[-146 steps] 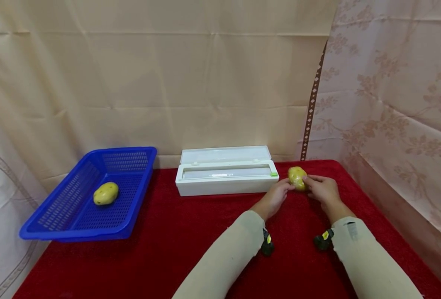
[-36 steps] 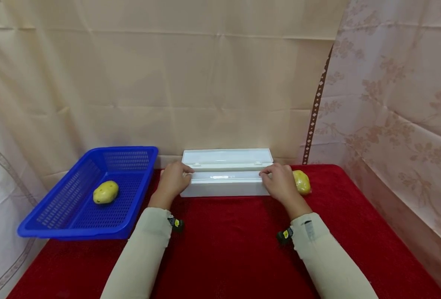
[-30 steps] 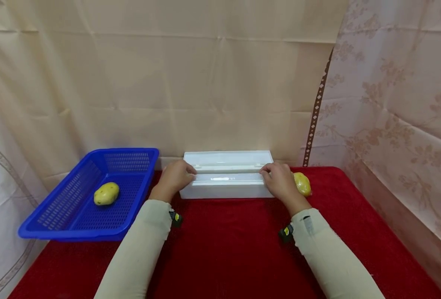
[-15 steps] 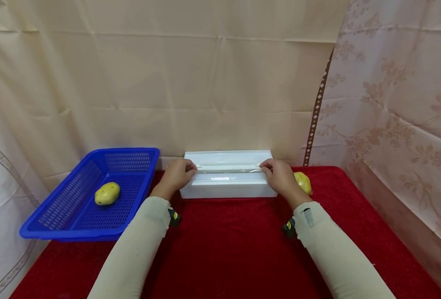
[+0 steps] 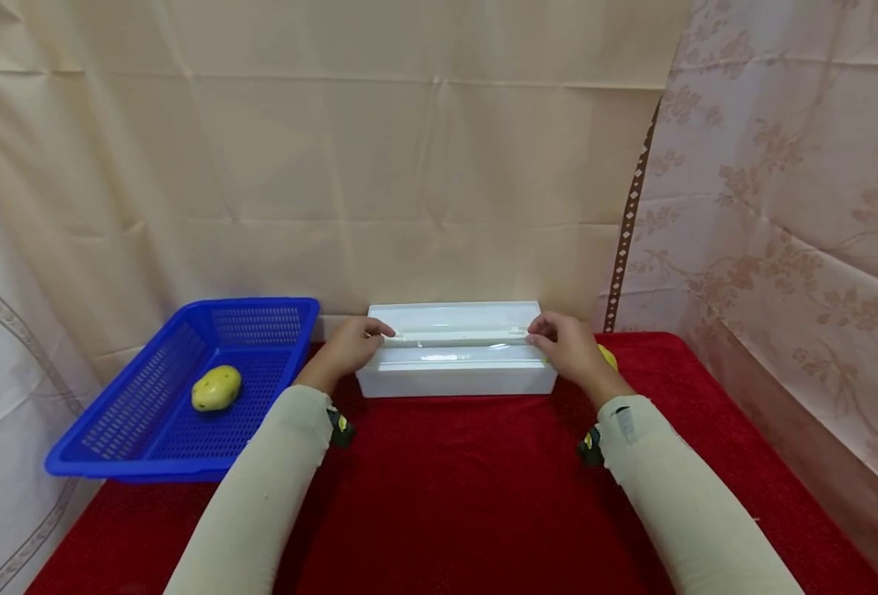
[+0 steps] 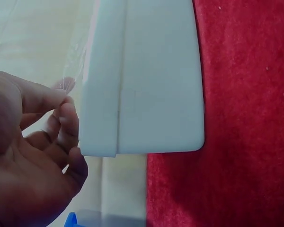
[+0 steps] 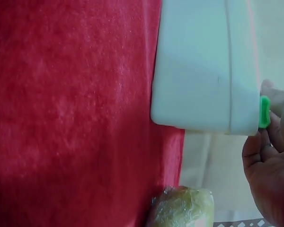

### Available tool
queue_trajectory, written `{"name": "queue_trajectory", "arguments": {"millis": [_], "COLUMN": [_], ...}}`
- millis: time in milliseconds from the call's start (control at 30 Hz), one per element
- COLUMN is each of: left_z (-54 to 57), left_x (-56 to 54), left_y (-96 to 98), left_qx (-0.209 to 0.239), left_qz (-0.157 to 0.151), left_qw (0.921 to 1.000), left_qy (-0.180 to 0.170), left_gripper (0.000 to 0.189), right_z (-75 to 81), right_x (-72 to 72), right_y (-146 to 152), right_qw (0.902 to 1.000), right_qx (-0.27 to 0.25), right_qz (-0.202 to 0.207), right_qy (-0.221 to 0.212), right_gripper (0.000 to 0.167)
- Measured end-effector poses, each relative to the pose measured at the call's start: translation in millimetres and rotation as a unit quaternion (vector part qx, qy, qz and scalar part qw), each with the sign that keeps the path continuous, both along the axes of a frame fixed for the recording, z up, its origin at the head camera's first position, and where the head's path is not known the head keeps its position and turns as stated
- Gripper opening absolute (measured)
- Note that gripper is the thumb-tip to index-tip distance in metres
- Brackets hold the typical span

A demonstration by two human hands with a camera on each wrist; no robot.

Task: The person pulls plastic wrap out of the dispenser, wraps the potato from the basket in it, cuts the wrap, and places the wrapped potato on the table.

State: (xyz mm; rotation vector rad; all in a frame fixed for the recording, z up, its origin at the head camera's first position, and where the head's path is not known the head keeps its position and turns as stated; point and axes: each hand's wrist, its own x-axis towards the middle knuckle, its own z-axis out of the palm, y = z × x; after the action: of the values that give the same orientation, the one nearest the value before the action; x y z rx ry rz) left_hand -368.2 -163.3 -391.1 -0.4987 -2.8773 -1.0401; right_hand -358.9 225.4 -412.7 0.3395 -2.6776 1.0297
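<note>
A white cling film dispenser box (image 5: 457, 383) stands with its lid (image 5: 453, 314) raised at the back of the table. Clear cling film (image 5: 457, 345) stretches between both hands above the box opening. My left hand (image 5: 348, 347) pinches the film's left end between thumb and forefinger. At the other end, my right hand (image 5: 567, 347) pinches the film. In the right wrist view, that hand is close by the box's green slider (image 7: 264, 112). Partly hidden behind the right hand, a film-wrapped potato (image 7: 184, 210) lies beside the box.
On the left, a blue plastic basket (image 5: 144, 471) holds one unwrapped potato (image 5: 216, 388). A red cloth (image 5: 453, 496) covers the table. Beige curtain (image 5: 409, 182) hangs behind, and a floral curtain (image 5: 803, 207) borders the right side.
Earlier, both hands held the wrapped potato at the right; it now lies on the cloth. Both hands moved to the box, took the film's edge and lifted it slightly, drawing a little film out.
</note>
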Motion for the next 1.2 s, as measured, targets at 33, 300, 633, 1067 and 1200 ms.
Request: {"name": "queue_trajectory", "arguments": {"millis": [33, 300, 633, 1067, 1200], "left_z": [0.6, 6.1, 17.7, 25.6, 31.7], "left_x": [0.0, -1.6, 3.4, 7.0, 9.5], "left_y": [-0.6, -5.6, -5.4, -4.0, -4.4], "left_qx": [0.002, -0.019, -0.04, -0.084, -0.087], "left_qz": [0.001, 0.005, 0.032, 0.064, 0.06], "left_qw": [1.0, 0.9993, 0.9985, 0.9938, 0.9937], "left_qy": [-0.006, -0.033, -0.02, 0.034, 0.038], "left_gripper": [0.03, 0.025, 0.014, 0.015, 0.014], "right_z": [0.6, 3.9, 12.8, 29.1, 37.8], "right_x": [0.1, 0.0, 2.3, 9.0, 12.1], "right_y": [1, 8, 4, 2, 5], "right_qw": [1.0, 0.9965, 0.9966, 0.9984, 0.9996], "right_qx": [-0.002, -0.024, -0.017, -0.026, 0.015], "right_qz": [0.005, 0.077, 0.052, 0.022, 0.022], "right_qy": [-0.003, -0.021, -0.062, -0.046, -0.007], "right_gripper": [0.009, 0.025, 0.012, 0.015, 0.014]}}
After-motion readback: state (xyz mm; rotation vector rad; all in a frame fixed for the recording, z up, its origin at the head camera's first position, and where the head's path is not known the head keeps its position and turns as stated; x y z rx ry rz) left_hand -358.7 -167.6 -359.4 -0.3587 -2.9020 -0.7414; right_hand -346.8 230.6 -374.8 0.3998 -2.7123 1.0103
